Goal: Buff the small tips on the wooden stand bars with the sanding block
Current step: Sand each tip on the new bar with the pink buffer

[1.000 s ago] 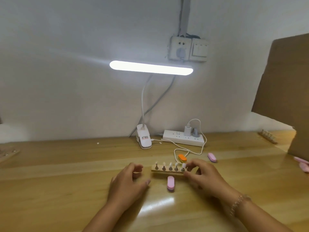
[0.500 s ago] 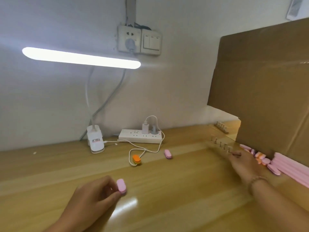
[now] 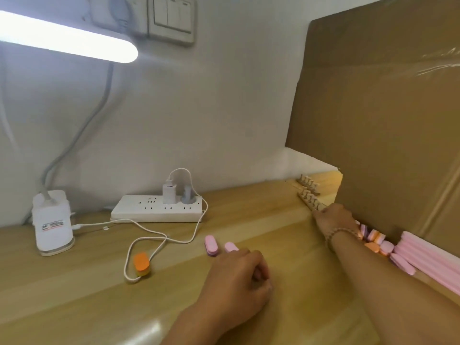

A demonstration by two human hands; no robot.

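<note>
Fingers (image 3: pixel 319 215) of the right hand (image 3: pixel 333 219) appeared to pinch the pale wooden stand bar (image 3: pixel 310 202) at two o'clock, while the left hand (image 3: pixel 239 277), curled, held a pink sanding block (image 3: pixel 230 246); no buffing was under way.

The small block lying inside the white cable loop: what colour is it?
Orange on top, yellowish beneath: the block, seen in the head view.

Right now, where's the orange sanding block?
Head view, left of centre on the desk: the orange sanding block lies inside the white cable loop, in front of the power strip.
</note>
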